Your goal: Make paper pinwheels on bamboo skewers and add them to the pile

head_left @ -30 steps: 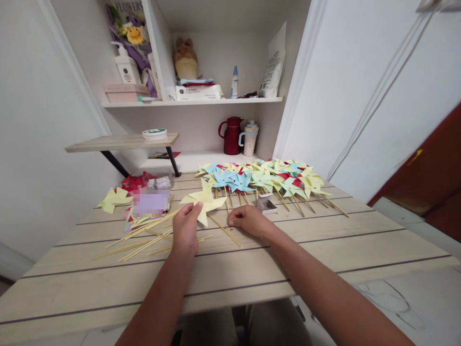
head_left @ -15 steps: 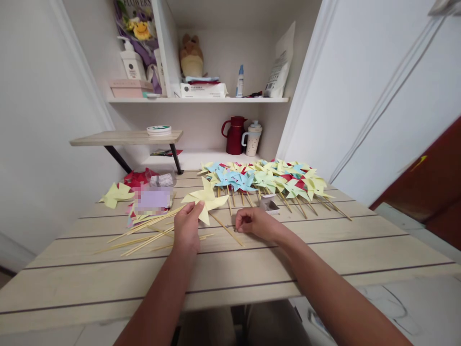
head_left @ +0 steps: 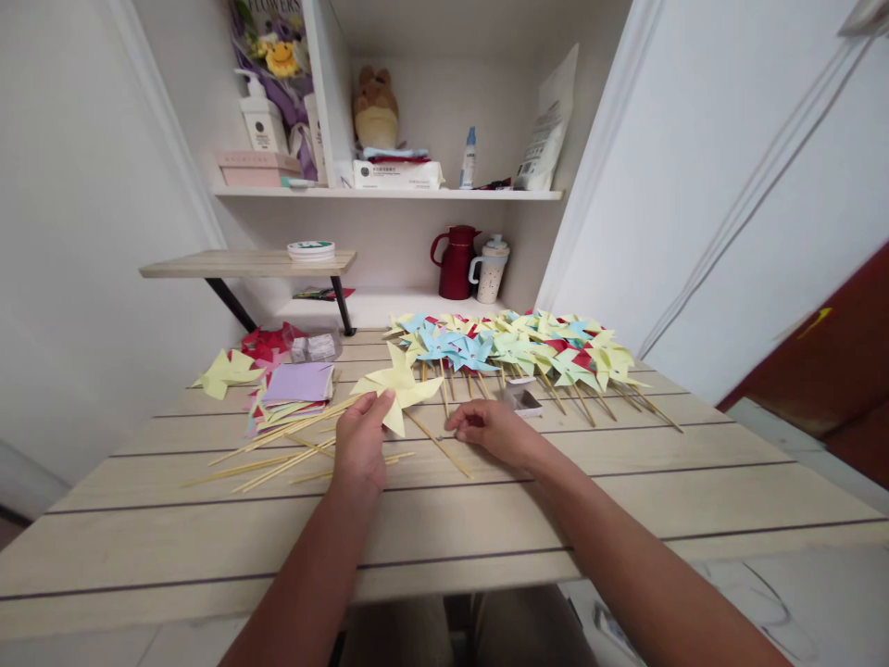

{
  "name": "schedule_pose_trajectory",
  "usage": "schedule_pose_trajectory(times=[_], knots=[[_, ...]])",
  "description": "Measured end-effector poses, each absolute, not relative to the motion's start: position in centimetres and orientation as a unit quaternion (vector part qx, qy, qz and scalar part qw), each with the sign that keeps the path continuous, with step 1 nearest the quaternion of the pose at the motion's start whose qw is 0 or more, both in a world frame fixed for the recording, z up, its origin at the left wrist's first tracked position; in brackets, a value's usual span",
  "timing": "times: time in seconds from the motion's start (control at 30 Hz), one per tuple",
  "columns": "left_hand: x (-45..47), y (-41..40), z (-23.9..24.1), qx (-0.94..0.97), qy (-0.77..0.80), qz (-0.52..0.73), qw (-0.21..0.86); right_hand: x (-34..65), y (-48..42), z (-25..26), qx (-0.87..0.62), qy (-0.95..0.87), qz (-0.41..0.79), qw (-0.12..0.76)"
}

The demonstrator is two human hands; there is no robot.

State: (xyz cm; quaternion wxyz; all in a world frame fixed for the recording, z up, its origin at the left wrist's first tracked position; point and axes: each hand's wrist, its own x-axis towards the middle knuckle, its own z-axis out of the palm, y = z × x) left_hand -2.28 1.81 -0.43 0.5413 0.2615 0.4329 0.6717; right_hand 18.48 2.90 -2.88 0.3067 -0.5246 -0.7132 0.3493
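My left hand is closed on a pale yellow paper pinwheel, thumb on top near its middle. A thin wooden stick slants from under the pinwheel toward my right hand; whether the two are joined I cannot tell. My right hand rests low over the table with its fingers curled, the fingertips pinched together. Anything between them is too small to make out. Close behind that hand stands a small open box. Loose wooden sticks lie beside and under my left hand.
Many finished-looking pinwheels on sticks lie across the table's back right. At left are a stack of coloured paper squares, another yellow pinwheel shape and a clear container. A raised wooden shelf stands behind them.
My right hand has shifted slightly left and up, its fingertips nearer the stick. My left hand still holds the pinwheel in the same place. The view has moved a little.
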Motion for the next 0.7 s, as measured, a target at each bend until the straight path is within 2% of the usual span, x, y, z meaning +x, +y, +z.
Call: schedule_pose_trajectory(times=[0.33, 0.7], knots=[[-2.36, 2.02, -0.52, 0.261, 0.438, 0.672, 0.536, 18.47, 3.42, -2.89, -0.531, -0.716, 0.284, 0.353], [-2.34, 2.01, -0.48, 0.253, 0.439, 0.672, 0.541, 17.73, 3.59, -3.08, -0.546, -0.733, 0.237, 0.328]])
